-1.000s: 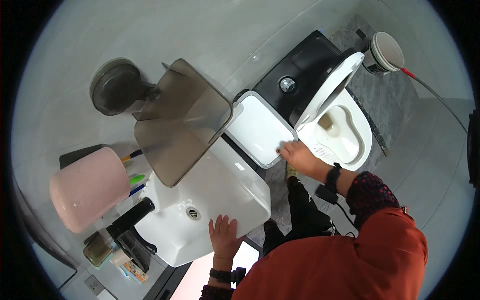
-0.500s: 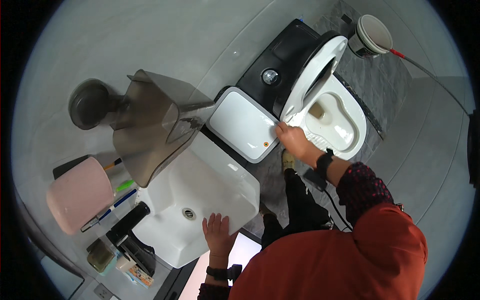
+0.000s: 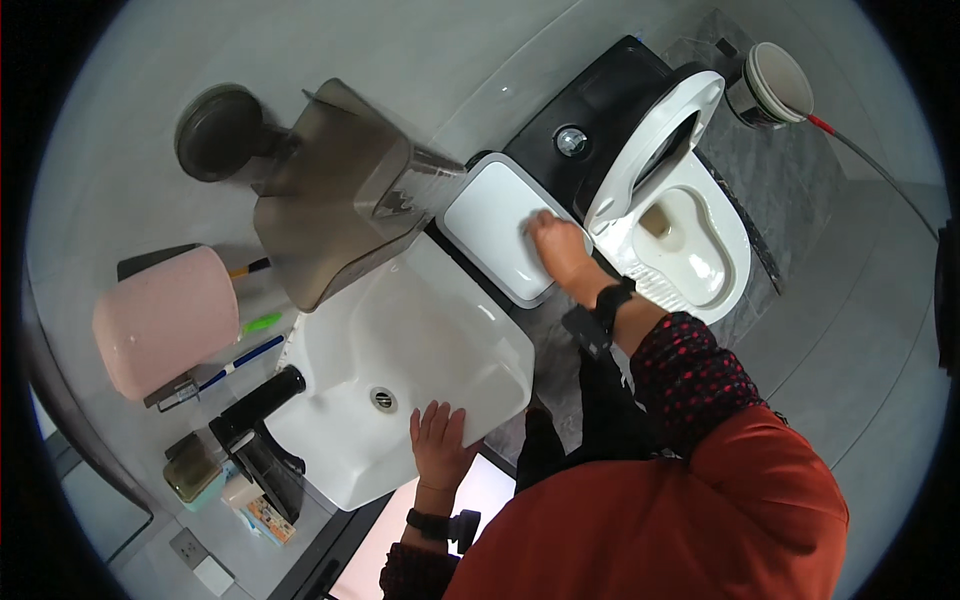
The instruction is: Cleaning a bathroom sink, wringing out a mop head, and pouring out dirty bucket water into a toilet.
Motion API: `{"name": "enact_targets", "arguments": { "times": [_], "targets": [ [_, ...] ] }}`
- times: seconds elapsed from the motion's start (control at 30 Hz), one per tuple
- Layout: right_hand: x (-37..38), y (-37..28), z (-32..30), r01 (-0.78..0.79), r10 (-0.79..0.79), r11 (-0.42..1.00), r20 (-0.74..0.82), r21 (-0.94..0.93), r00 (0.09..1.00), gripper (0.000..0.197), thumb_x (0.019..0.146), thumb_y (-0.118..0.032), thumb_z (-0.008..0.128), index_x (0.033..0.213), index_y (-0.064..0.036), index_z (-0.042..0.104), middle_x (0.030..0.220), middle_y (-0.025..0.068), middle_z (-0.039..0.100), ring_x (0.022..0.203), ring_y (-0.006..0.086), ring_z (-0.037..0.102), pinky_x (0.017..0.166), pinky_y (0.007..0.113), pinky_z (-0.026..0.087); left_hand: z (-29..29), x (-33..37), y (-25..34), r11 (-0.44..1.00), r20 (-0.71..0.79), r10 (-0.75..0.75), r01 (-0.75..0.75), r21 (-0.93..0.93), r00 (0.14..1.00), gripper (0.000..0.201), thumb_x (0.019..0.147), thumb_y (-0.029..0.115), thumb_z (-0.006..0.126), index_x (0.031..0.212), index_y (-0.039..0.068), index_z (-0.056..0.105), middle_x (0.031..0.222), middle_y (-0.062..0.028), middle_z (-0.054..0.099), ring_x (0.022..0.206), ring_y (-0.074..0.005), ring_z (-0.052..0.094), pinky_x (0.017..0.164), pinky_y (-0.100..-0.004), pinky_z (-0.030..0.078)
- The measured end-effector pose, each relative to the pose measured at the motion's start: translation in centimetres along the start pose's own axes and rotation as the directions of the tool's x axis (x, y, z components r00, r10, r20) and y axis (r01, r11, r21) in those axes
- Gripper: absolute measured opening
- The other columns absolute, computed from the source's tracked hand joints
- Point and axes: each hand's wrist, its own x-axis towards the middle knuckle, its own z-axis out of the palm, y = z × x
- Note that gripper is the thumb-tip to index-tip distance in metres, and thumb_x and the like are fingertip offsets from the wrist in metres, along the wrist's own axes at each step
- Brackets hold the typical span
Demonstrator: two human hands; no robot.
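My left hand [image 3: 438, 442] lies with fingers stretched out on the near rim of a white washbasin [image 3: 480, 385], holding nothing. My right hand [image 3: 560, 249] is over the white lid of a small bin [image 3: 490, 220], between the basin and the toilet [image 3: 690, 255]. Its fingers are curled together and slightly blurred at the tips; whether something is in them is hidden. The toilet's seat and lid [image 3: 650, 150] stand raised beside that hand. A dark wristband with a small device sits on each wrist.
A smoky translucent wall holder [image 3: 340, 200] overhangs the basin. Along the left are a black tap [image 3: 260, 405], a pink holder [image 3: 165, 320] with brushes, and soap items. A white bucket [image 3: 775, 85] with a red-ended rod stands beyond the toilet. A black cistern [image 3: 580, 120] adjoins the bin.
My right hand has moved left from the bin lid's edge beside the toilet to over the lid, covering its round coloured sticker. The left hand stays on the basin; the view has shifted slightly.
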Motion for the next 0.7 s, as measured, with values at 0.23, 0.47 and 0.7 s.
{"name": "enact_targets", "arguments": {
  "times": [0.23,0.47,0.7],
  "targets": [
    [-8.4,-2.8,1.3,0.333,-0.353,0.923,0.076,0.195,0.933,0.005,0.072,-0.009,0.055,0.074,-0.0059,0.058,0.075,0.0088,0.055,0.07,0.0241,0.06,0.064,0.036,0.049,0.0,-0.1,0.1,1.0,-0.042,0.0,0.0,-0.002,0.999,0.049,0.06,0.029,0.077,0.1,0.008,0.056,0.106,-0.0116,0.055,0.106,-0.0324,0.051,0.097,-0.0529,0.033],
    [-0.5,1.6,-0.9,-0.074,0.075,0.996,-0.011,0.057,0.997,0.025,0.073,-0.002,0.054,0.097,-0.0058,0.059,0.088,0.0128,0.058,0.069,0.0281,0.063,0.059,0.037,0.052,-0.3,-0.1,0.1,0.999,0.001,-0.053,0.053,0.006,0.999,0.051,0.059,0.03,0.078,0.1,0.009,0.057,0.107,-0.0117,0.055,0.108,-0.0324,0.051,0.097,-0.0527,0.034],
    [-5.2,-2.7,3.2,0.351,-0.366,0.91,0.032,0.223,0.93,0.008,0.075,-0.007,0.054,0.081,-0.0054,0.06,0.082,0.0102,0.055,0.069,0.0267,0.061,0.058,0.037,0.051,0.1,-0.3,-0.1,0.999,-0.059,-0.048,0.049,0.003,0.997,0.048,0.061,0.032,0.077,0.099,0.009,0.058,0.109,-0.0106,0.055,0.11,-0.031,0.051,0.1,-0.0505,0.032]
  ]
}}
